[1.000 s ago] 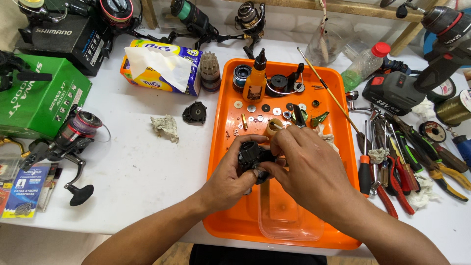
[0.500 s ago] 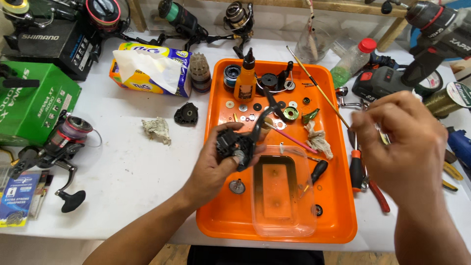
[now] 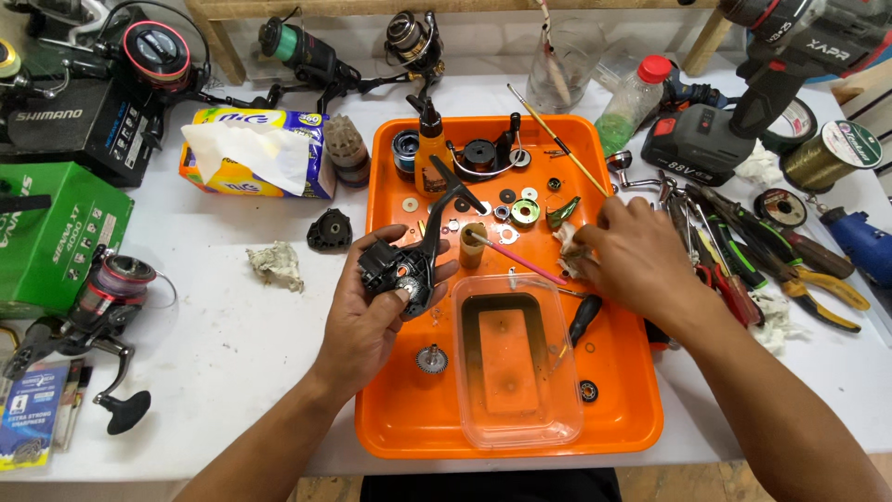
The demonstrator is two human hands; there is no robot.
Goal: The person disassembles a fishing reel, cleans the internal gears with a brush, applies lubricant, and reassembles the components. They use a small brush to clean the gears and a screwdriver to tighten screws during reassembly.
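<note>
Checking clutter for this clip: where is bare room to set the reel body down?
Bare white tabletop lies between the crumpled rag, the spinning reel at left and the orange plastic tray. The tray's near-left corner is mostly free. Crowded: the tray's far half and the hand tools right of it.

You look down on a white desk (image 3: 232, 344); wooden frame legs (image 3: 216, 42) stand at 11 and 1 o'clock, evenly lit.

orange tray (image 3: 390, 428), black reel body (image 3: 398, 268), green box (image 3: 51, 232)
</note>
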